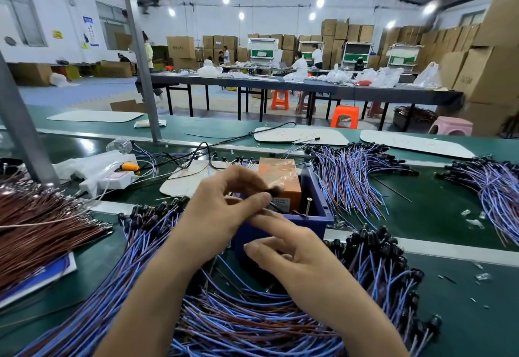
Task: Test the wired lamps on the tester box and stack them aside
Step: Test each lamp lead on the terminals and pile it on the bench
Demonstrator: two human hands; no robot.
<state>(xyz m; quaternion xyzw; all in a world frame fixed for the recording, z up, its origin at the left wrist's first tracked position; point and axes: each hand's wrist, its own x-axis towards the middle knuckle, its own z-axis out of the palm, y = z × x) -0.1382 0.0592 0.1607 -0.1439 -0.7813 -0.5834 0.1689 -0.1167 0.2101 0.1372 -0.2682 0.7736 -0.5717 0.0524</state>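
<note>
Green belt worktop (pixel 438 216), sprawling heap of blue-and-brown wired lamps (pixel 252 323) at 6 o'clock, dark blue plastic tester box (pixel 318 196) at centre, left grip (pixel 222 208) at 9 o'clock of box, pinching, right grip (pixel 297 255) at 6 o'clock of box, index finger straight, hold impossible to tell, small black lamp head (pixel 273 190) pinched over box's near edge

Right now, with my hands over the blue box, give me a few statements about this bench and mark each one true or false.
1. The left hand pinches a small black lamp above the blue box. True.
2. An orange block sits inside the blue box. True.
3. The bundle of brown wires lies at the right end of the bench. False: it lies at the left.
4. The stools by the far table are all green. False: they are orange and pink.
</note>
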